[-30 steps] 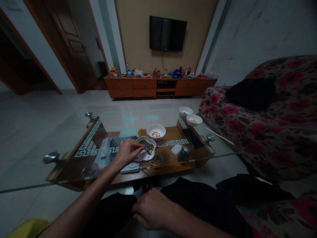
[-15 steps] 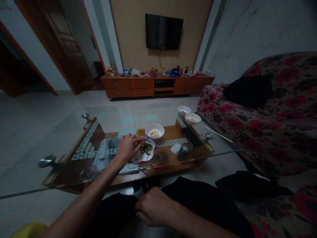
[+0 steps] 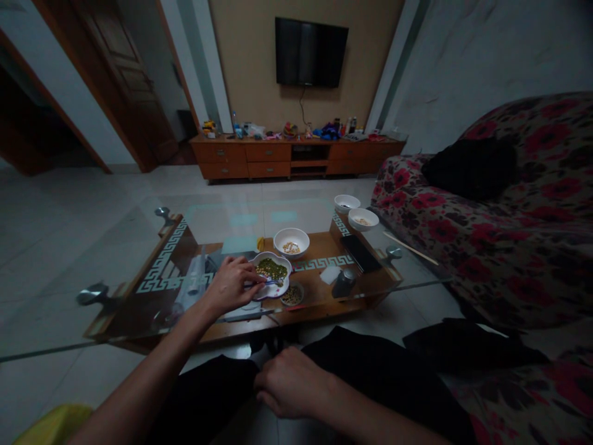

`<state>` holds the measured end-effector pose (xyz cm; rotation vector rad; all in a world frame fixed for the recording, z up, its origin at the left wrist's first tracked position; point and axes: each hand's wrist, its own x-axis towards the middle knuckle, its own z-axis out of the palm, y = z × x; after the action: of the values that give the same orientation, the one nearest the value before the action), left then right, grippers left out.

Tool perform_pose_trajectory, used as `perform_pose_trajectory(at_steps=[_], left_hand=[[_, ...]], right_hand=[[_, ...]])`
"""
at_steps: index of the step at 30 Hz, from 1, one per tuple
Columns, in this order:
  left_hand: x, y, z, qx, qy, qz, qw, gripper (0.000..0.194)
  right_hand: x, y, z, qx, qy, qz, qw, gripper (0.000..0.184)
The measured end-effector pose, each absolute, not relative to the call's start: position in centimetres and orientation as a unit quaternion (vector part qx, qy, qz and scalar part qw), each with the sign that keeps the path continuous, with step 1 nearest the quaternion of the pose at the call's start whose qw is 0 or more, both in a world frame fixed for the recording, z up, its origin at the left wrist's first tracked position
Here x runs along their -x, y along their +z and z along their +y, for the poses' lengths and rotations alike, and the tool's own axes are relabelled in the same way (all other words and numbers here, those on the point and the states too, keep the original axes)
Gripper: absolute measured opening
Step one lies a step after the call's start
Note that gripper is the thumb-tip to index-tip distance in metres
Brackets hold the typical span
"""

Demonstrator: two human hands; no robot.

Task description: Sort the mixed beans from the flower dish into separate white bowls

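Note:
My left hand [image 3: 234, 283] is closed in a pinch on a thin bluish tweezer-like tool [image 3: 269, 283], whose tip is over the near part of a white scalloped plate [image 3: 264, 293]. Green beans [image 3: 274, 270] and some pale yellow ones lie spread on that plate. Just beyond it stands a round white bowl [image 3: 291, 234] with a few yellowish pieces [image 3: 291, 248] in the bottom. My right hand [image 3: 291, 381] rests over my lap, its fingers curled into a loose fist with nothing seen in it.
The glass table [image 3: 185, 327] has a shelf below. At its far right stand a bowl with dark pieces [image 3: 347, 201] and a bowl with pale pieces [image 3: 364, 214]. Chopsticks [image 3: 410, 248] lie near the right edge. A dark cylinder [image 3: 344, 284] and a small dish [image 3: 292, 295] show nearer me.
My left hand has moved from the plate's far rim by the white bowl back toward me and left, bringing the tool's tip down over the plate. My right hand has stayed put.

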<state>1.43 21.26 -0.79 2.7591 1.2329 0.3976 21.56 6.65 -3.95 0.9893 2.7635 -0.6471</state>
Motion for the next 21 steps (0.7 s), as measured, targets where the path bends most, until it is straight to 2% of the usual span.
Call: perform_pose_trajectory(at_steps=[21], left_hand=[[-1.76,-1.45,21.34,-0.904,0.123,0.407,0.054,0.017]], right_hand=[[-21.51,-4.15,6.54,-0.335,-0.224,0.913,0.067,0.027]])
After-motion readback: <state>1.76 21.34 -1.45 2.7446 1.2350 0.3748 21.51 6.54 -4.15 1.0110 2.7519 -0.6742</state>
